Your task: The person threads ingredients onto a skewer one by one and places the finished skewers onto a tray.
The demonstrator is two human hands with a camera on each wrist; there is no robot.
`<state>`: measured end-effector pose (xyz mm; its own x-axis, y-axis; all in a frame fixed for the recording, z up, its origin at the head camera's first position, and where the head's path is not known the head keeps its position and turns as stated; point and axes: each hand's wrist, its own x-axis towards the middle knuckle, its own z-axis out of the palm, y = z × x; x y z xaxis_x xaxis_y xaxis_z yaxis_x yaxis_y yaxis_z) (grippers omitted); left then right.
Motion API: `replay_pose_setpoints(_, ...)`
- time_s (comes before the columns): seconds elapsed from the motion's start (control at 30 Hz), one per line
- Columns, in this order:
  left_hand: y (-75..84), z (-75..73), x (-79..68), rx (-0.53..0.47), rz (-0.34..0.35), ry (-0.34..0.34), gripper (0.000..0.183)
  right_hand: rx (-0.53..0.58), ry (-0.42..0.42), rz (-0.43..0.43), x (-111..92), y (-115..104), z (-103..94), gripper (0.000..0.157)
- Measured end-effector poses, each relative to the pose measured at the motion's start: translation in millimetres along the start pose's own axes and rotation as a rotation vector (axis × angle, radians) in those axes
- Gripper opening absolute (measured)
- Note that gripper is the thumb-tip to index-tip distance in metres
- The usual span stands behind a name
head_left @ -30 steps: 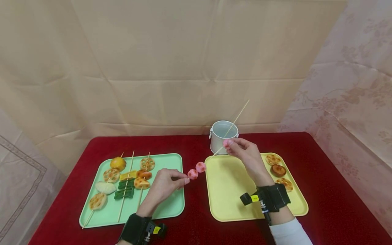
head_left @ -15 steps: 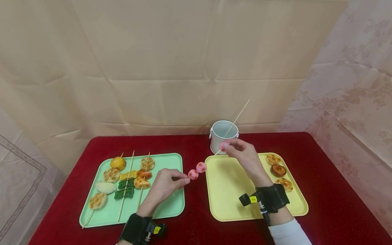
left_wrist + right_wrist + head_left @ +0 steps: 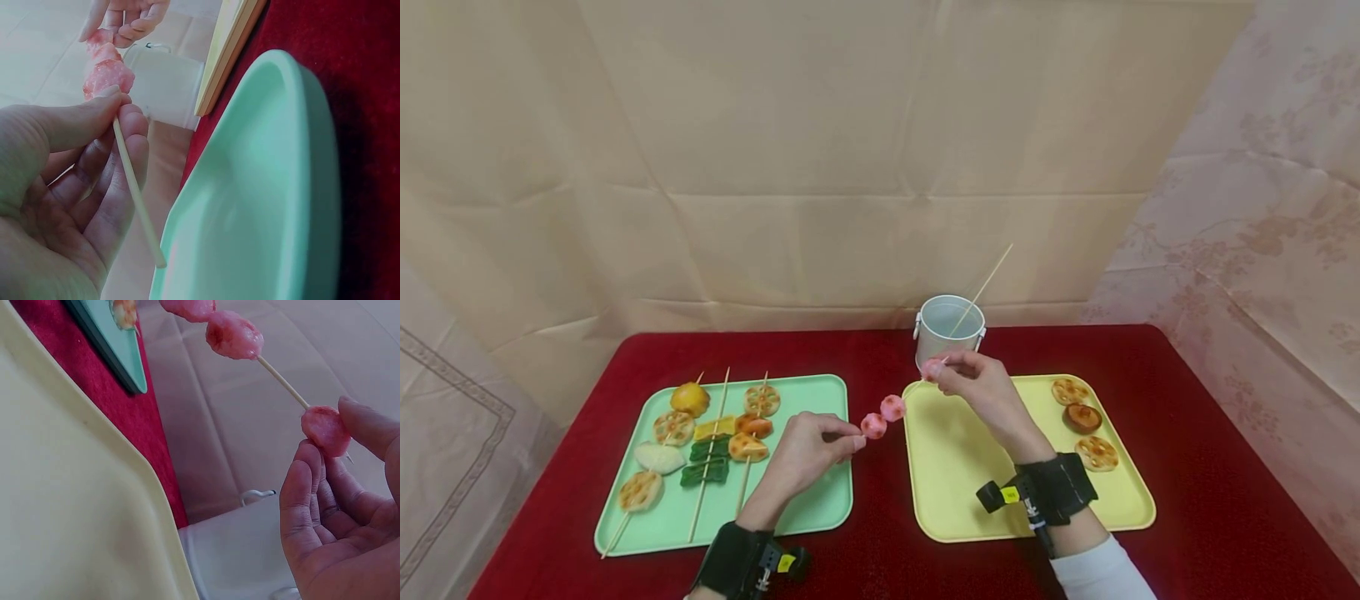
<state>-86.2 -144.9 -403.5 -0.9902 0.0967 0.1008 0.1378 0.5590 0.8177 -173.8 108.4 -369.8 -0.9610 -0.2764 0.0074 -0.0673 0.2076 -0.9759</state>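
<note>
Over the gap between the trays, my left hand pinches a thin wooden skewer between thumb and fingers, just below two pink browned balls. The skewer's blunt end sticks out below that grip in the left wrist view. Farther along the same skewer, my right hand pinches a third pink ball with thumb and fingertips. The skewer's pointed tip pokes out past this ball. A stretch of bare stick separates it from the other two.
A green tray on the left bears several loaded food skewers. On the yellow tray to the right lie lotus root slices and a brown mushroom-like piece. Behind stands a white bucket with a bare skewer leaning in it.
My right hand has moved left and down, sliding the third ball along the skewer toward the other two. The skewer's tip now shows beyond that ball. My left hand stays put.
</note>
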Motion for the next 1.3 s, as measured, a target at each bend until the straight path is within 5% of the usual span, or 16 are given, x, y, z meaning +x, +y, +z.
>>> replay_pose_setpoints(0.4,4.6,0.4,-0.2,-0.006,0.012,0.005,0.007,-0.098,-0.074,0.037,-4.3,2.2,13.3,0.045)
replay_pose_setpoints(1.3,3.9,0.8,-0.1,0.048,-0.005,-0.004,0.009,-0.075,-0.092,-0.007,-5.6,5.2,23.9,0.040)
